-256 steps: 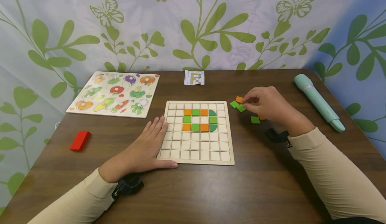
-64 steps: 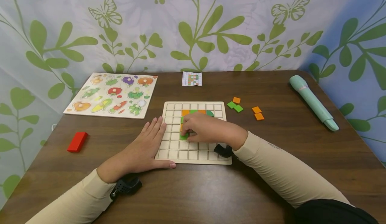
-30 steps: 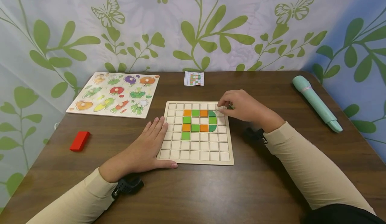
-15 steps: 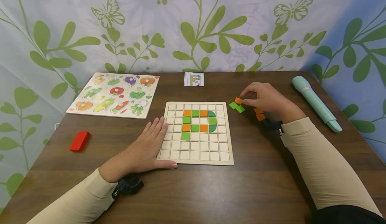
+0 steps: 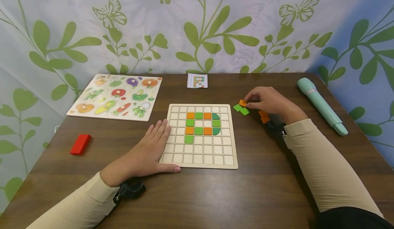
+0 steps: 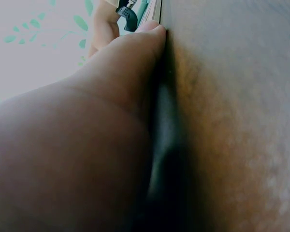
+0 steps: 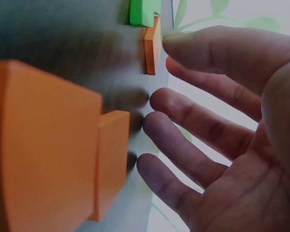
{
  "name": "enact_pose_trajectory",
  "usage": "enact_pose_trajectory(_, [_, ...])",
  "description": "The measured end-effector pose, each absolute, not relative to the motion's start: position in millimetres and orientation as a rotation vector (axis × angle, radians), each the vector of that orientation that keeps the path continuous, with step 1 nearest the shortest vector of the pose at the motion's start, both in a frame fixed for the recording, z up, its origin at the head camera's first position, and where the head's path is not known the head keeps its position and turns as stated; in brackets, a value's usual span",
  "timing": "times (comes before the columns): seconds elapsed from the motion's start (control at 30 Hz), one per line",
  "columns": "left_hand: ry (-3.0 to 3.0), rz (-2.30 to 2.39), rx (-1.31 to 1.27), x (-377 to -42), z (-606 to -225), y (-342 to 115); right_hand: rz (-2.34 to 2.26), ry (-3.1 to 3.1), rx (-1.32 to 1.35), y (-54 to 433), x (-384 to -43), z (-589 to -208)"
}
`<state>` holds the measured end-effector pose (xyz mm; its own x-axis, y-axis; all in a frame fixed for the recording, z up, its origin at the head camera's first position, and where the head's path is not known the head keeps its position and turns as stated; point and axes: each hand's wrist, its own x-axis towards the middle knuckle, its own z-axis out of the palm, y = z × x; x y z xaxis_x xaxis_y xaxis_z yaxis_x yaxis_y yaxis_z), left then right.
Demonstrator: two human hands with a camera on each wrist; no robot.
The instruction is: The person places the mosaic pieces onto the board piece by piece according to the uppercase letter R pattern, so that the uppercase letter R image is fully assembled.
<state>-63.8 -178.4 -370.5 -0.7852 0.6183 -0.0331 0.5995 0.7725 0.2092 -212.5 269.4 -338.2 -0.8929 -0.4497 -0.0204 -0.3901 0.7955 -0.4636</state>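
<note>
A pale wooden grid board [image 5: 212, 158] lies mid-table, carrying orange, green and rounded dark-green tiles in a ring, plus one green tile [image 5: 189, 139] below its left side. My left hand [image 5: 144, 151] rests flat on the board's left edge, fingers straight and thumb along its near corner. Right of the board, my right hand [image 5: 269, 100] reaches over loose tiles. Its thumb and index fingertips are at the right edge of an orange tile [image 5: 243, 103], which lies beside green tiles [image 5: 244, 111]. In the right wrist view the fingers are spread and loosely bent; whether the thumb [image 7: 188, 46] touches the tile is unclear.
Two orange tiles [image 5: 265, 119] lie under the right wrist. A small pattern card [image 5: 197, 80] sits at the back. To the left are a vegetable puzzle board [image 5: 115, 97] and a red block [image 5: 80, 144]. A mint-green tapered case [image 5: 321, 105] lies far right.
A green tile has been added to the board below the ring. My right hand has gone from the board back to the loose tiles on the right. My left hand stays in place.
</note>
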Motion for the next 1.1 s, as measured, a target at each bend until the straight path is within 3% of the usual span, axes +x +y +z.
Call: enact_pose_trajectory(1.1, [2.87,0.279,0.99,-64,-371,-179,-0.713,2.906,-0.615,252,-209,-338])
